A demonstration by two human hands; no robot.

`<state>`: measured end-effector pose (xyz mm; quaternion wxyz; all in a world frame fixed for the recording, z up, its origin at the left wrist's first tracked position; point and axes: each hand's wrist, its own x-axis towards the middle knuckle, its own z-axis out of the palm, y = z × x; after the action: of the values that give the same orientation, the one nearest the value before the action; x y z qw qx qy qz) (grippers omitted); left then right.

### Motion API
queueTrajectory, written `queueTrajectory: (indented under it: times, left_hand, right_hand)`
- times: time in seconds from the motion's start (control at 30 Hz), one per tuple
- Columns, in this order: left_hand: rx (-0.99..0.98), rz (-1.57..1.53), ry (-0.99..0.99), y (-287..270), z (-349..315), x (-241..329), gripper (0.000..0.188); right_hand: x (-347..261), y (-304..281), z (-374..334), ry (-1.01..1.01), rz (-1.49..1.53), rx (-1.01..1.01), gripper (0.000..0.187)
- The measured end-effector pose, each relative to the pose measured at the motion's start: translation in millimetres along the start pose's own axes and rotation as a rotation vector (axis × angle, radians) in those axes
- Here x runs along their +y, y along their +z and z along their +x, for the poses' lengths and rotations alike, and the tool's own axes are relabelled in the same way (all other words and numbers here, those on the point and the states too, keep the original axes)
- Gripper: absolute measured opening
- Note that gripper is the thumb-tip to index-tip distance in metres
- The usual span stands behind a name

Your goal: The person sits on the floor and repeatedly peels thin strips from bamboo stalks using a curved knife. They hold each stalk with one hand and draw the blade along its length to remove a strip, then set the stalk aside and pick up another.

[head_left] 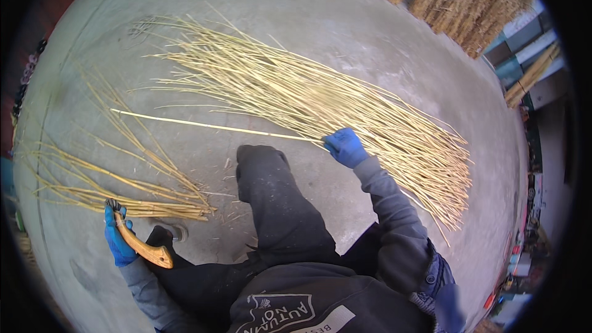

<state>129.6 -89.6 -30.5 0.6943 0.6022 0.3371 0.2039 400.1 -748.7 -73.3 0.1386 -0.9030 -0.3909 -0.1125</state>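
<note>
My right hand [346, 147], in a blue glove, is closed at the near edge of a wide pile of pale thin rods [320, 89]. From its fist a single pale, straight rod [216, 127] reaches out to the left, over the floor. Low on the left, my left hand [118, 237], also blue-gloved, is closed round a tool with a curved wooden handle [145, 248]. A small dark part shows by its fingertips; the tool's kind cannot be made out. Just beyond that hand lies a looser bunch of darker yellow-brown rods [148, 205], fanning out leftward.
My bent knee [265, 163] stands between the two groups of rods. Small scraps lie on the grey concrete floor [419, 43] near my foot. Thick straw-coloured bundles [475, 6] stand at the far right, with shelves and assorted goods along the right edge.
</note>
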Motion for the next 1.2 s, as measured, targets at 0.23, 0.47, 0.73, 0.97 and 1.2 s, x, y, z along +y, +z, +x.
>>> queueTrajectory:
  times: [0.23, 0.47, 0.73, 0.97, 1.2]
  left_hand:
    - [-0.070, -0.028, -0.172, 57.7, -11.3, -9.8, 0.040]
    - [-0.210, 0.039, -0.212, 63.1, -19.6, -21.2, 0.043]
    - [-0.322, 0.065, -0.294, 84.4, -29.3, -21.4, 0.040]
    - [-0.239, 0.045, -0.203, 92.0, -71.7, 20.5, 0.036]
    - [-0.039, 0.119, -0.180, 53.5, -98.9, 36.5, 0.041]
  right_hand:
    - [45.2, 20.2, -93.5, 0.181, -0.173, -0.125, 0.006]
    - [98.2, -48.8, -203.9, 0.982, -0.895, -0.660, 0.020]
    - [51.3, -31.7, -100.3, 1.109, -0.269, 0.078, 0.032]
    - [-107.9, -161.9, 53.9, -0.564, 1.790, 0.101, 0.049]
    - [-111.2, -212.5, 77.2, -1.583, 1.629, -0.363, 0.037]
